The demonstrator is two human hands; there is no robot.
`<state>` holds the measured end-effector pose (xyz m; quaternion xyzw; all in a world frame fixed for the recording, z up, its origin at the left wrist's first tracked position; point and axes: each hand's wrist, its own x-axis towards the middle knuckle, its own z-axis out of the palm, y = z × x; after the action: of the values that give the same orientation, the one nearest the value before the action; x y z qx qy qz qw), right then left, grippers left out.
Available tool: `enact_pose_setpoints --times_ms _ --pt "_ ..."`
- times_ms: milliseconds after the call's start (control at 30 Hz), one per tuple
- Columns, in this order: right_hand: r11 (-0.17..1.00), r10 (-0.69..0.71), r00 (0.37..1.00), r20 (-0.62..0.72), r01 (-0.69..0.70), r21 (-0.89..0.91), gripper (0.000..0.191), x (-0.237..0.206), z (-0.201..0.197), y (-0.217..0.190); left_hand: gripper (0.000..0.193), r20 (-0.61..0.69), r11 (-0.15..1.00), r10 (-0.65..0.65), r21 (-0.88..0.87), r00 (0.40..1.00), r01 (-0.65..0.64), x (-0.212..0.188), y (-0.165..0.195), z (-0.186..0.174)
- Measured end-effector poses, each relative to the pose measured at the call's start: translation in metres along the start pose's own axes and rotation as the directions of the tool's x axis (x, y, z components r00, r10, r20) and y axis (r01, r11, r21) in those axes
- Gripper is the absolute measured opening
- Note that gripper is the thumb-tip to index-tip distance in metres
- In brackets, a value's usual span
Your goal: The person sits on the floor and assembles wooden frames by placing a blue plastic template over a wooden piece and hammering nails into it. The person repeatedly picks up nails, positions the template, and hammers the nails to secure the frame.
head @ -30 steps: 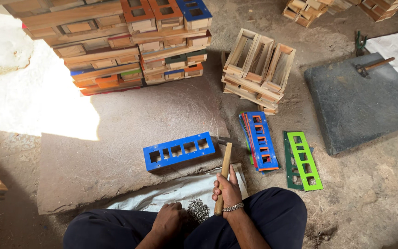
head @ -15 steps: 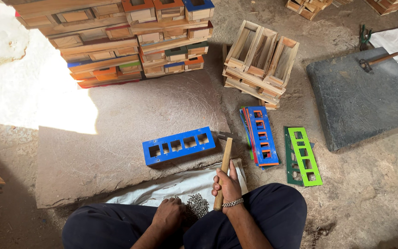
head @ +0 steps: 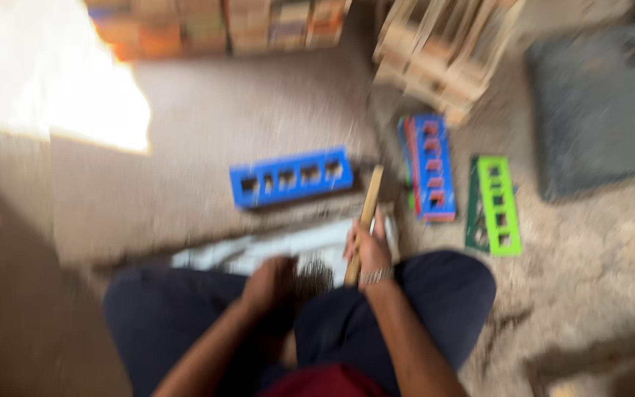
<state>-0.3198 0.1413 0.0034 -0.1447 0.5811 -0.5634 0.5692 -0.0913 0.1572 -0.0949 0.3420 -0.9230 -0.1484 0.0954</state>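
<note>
The picture is blurred by motion. My right hand (head: 370,248) grips a wooden stick (head: 367,209) that points away from me. My left hand (head: 272,285) rests low between my knees, beside a dark pile of small metal bits (head: 320,276) on a white sheet (head: 259,248); whether it holds anything I cannot tell. Just beyond the sheet a blue slotted frame (head: 292,177) lies flat on a stone slab (head: 214,132).
To the right of the stick lie a blue and red slotted frame stack (head: 428,167) and a green slotted frame (head: 495,206). Bare wooden frames (head: 442,48) are piled behind them. Stacked painted frames (head: 222,26) line the back. A dark mat (head: 597,110) lies at the right.
The view has tilted down and closer, now blurred. My hands stay at the sheet, the right one still on the stick.
</note>
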Motion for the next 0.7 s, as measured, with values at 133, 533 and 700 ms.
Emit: enact_pose_setpoints --times_ms 133,533,700 --pt "0.993 0.082 0.996 0.027 -0.084 0.088 0.072 -0.003 -0.002 0.001 0.013 -0.212 0.627 -0.652 -0.69 0.728 0.362 0.013 -0.018 -0.034" --pt "0.992 0.091 0.995 0.03 -0.093 0.081 0.073 -0.009 0.004 -0.009 0.016 -0.463 0.702 -0.689 -0.616 0.557 0.357 0.087 -0.11 -0.116" --pt "0.992 0.1 0.995 0.026 -0.102 0.071 0.072 -0.008 0.004 -0.009 0.011 -0.417 0.705 -0.687 -0.58 0.596 0.407 0.096 -0.127 -0.103"
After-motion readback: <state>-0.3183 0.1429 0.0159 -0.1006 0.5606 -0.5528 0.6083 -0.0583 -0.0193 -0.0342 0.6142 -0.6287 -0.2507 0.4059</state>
